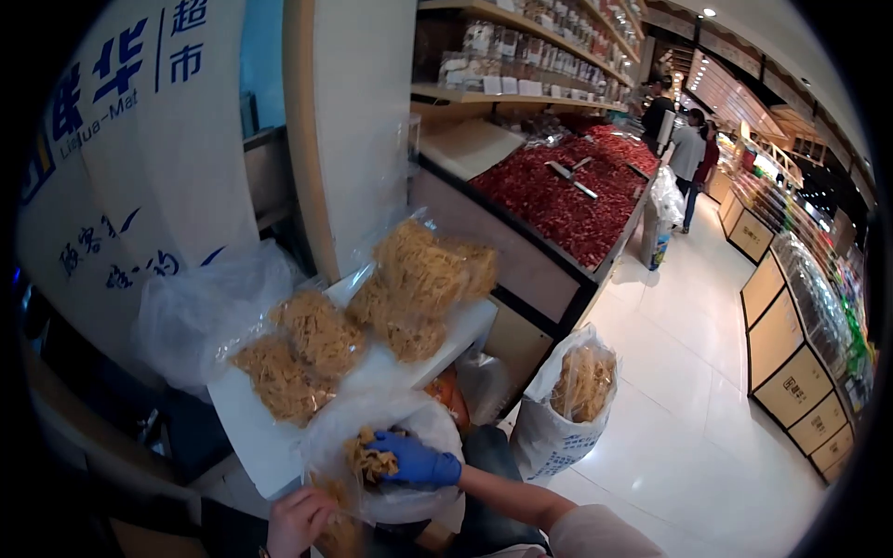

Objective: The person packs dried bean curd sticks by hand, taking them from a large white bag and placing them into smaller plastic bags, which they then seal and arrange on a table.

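The gloved right hand grasped a dried clump at the open white bag; near left, the left hand pinched a clear pouch, apparently to steady it. Filled packs lay beyond on the white table.

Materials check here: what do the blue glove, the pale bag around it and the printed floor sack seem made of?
Blue glove: probably thin nitrile or similar rubber, fairly matt; it fits the fingers closely.
Pale bag: likely plastic film, slightly glossy; it is translucent and crumpled.
Printed floor sack: perhaps woven plastic, dull white; it stands upright, but the weave is too small to confirm.
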Demonstrator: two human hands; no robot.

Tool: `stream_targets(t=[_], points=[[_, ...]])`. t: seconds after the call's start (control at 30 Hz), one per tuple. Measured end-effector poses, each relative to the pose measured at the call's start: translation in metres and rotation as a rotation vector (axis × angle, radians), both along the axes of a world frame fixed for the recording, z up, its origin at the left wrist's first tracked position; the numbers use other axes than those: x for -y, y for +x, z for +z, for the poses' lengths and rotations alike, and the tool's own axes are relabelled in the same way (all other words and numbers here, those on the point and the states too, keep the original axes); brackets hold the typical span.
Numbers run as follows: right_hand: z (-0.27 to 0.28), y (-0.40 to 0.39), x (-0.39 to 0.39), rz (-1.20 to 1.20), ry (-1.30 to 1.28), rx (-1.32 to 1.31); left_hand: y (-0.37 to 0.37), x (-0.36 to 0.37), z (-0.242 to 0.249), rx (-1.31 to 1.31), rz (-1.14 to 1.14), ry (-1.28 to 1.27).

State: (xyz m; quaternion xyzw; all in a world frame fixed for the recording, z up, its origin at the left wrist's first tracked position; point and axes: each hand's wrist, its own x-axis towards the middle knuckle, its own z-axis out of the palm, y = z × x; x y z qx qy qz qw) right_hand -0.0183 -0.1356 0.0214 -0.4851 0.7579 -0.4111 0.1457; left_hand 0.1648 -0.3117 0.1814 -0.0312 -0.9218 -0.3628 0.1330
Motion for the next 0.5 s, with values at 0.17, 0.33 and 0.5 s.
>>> stream_targets(t=[0.17, 0.33, 0.5], points=[[-0.013, -0.014, 0.001, 0.011, -0.191, 0.117, 0.002, 0.010, -0.008, -0.005, -0.043, -0.064], [0.020, -0.008, -0.001, -0.111, -0.292, 0.281, -0.002, 0.009, -0.019, -0.037, -0.060, -0.047], [0.039, -0.013, -0.001, -0.025, -0.356, 0.435, -0.009, 0.010, -0.022, -0.059, -0.116, -0.079]])
